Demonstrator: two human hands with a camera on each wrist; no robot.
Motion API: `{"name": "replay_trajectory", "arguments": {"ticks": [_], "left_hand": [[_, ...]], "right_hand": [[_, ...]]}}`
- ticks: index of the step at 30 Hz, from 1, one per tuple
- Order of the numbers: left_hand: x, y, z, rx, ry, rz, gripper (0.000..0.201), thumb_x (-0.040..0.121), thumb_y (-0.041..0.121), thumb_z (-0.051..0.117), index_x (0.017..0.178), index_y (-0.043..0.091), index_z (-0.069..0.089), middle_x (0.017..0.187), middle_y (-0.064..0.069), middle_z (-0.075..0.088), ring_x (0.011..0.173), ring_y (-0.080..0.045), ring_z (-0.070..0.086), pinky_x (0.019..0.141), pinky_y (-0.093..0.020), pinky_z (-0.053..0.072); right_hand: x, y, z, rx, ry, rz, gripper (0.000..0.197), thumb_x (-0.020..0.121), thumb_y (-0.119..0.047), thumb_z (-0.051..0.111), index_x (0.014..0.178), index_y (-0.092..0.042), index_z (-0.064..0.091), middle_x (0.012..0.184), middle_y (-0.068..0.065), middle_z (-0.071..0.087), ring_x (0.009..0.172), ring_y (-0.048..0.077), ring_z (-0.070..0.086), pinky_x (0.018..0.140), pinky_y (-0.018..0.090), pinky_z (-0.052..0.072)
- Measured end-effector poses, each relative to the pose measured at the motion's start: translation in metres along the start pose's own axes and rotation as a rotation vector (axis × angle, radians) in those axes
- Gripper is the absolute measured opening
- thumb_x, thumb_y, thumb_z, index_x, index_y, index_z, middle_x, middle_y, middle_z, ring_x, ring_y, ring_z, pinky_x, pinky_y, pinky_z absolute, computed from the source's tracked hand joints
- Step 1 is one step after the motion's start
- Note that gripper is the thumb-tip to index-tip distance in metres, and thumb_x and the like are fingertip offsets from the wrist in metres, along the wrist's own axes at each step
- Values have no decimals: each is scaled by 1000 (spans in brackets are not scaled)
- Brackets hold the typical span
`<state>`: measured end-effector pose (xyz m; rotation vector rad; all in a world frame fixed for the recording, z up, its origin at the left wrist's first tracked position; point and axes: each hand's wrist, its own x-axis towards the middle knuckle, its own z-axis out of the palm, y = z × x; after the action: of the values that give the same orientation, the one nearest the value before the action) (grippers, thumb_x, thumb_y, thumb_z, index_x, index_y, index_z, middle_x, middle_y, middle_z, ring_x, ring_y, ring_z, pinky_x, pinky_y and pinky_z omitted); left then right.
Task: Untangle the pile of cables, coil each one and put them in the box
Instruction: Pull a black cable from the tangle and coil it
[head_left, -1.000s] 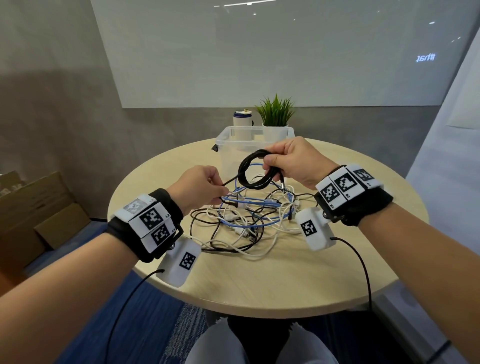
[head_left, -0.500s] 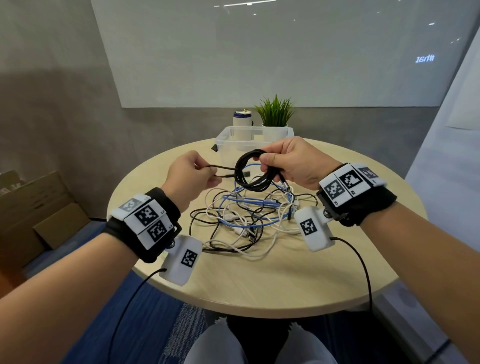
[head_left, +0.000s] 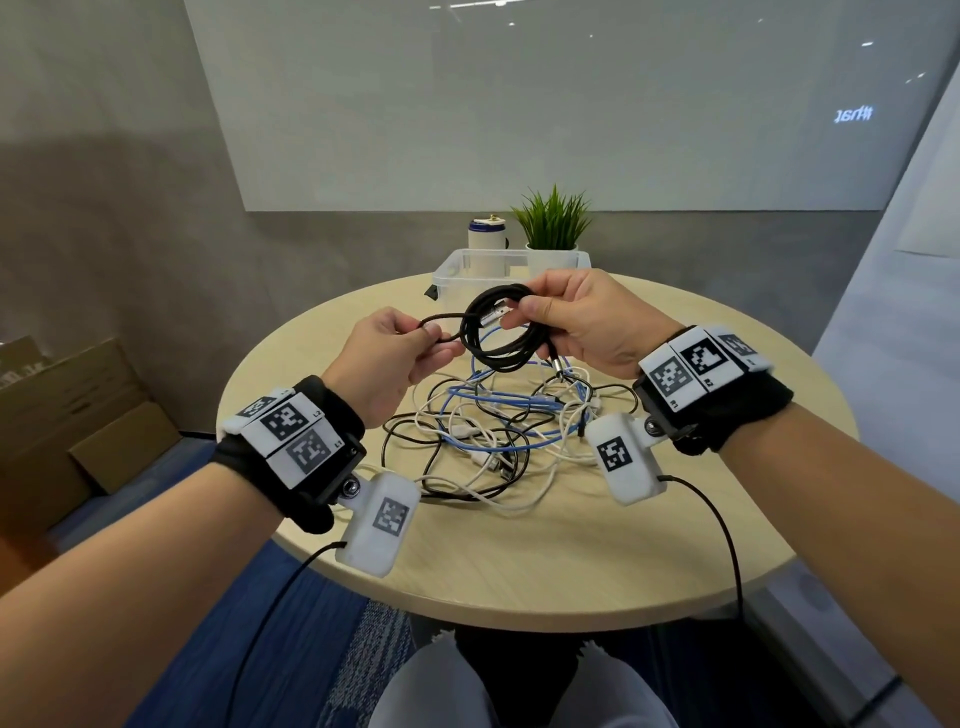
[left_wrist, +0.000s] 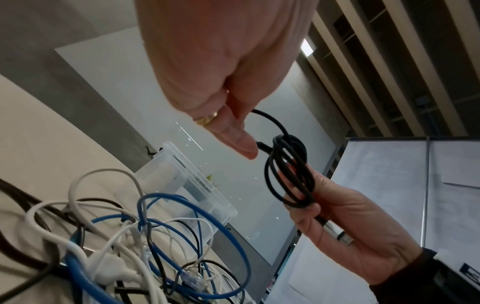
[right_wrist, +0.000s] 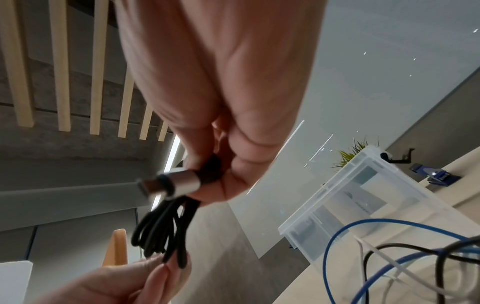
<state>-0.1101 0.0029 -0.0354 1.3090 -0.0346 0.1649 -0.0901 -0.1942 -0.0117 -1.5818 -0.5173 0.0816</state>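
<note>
A black cable coil (head_left: 498, 332) hangs above the pile, and my right hand (head_left: 582, 322) grips its right side with curled fingers. One silver plug (right_wrist: 171, 185) sticks out below that grip. My left hand (head_left: 410, 348) pinches the cable's loose end (left_wrist: 262, 119), which loops into the coil (left_wrist: 288, 170). Under both hands a tangle of white, blue and black cables (head_left: 498, 431) lies on the round wooden table (head_left: 571, 561). The clear plastic box (head_left: 467, 270) stands open behind the coil at the table's far side.
A potted plant (head_left: 553, 223) and a white-and-blue can (head_left: 487, 234) stand behind the box. Cardboard boxes (head_left: 78, 415) sit on the floor to the left. Wires run from both wrist cameras past the table's near edge.
My left hand has risen from the pile with the black cable's loose end and brought it up to the coil. The right hand has lifted and turned the coil slightly.
</note>
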Motion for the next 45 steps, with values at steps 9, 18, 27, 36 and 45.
{"name": "replay_trajectory", "arguments": {"ticks": [9, 18, 27, 36, 45], "left_hand": [[-13, -14, 3, 216, -178, -79, 15, 90, 1, 57, 76, 3, 54, 77, -17, 68, 61, -14, 70, 51, -18, 53], [-11, 0, -5, 361, -400, -111, 27, 90, -12, 46, 102, 3, 66, 88, -7, 73, 81, -14, 70, 80, -26, 57], [-14, 1, 9, 258, -421, -142, 19, 100, 16, 40, 99, 9, 58, 80, 2, 66, 83, -14, 63, 76, -27, 51], [-14, 1, 20, 96, -206, -64, 17, 99, 8, 43, 90, 9, 57, 63, 2, 63, 63, -12, 59, 60, -23, 45], [-9, 1, 22, 106, -198, -79, 17, 101, 14, 41, 99, 2, 52, 91, -11, 62, 73, -20, 66, 75, -33, 54]], "right_hand": [[-1, -2, 11, 100, -45, 61, 12, 99, -3, 40, 95, -8, 49, 91, 19, 63, 72, 19, 70, 44, 24, 48], [-2, 0, 7, -7, -18, 91, 12, 98, -1, 44, 89, -7, 49, 69, 13, 59, 53, 19, 61, 42, 25, 48], [-3, 1, 18, -22, -61, 138, 7, 96, 1, 47, 98, -6, 48, 74, 17, 58, 60, 22, 60, 45, 25, 50], [-3, 2, 19, 35, -66, 51, 13, 88, 7, 56, 92, -2, 64, 90, 20, 64, 74, 22, 62, 58, 22, 55], [-2, 12, 34, -134, -29, -71, 21, 74, 11, 71, 94, 8, 67, 79, 15, 65, 78, 25, 62, 76, 37, 54]]}}
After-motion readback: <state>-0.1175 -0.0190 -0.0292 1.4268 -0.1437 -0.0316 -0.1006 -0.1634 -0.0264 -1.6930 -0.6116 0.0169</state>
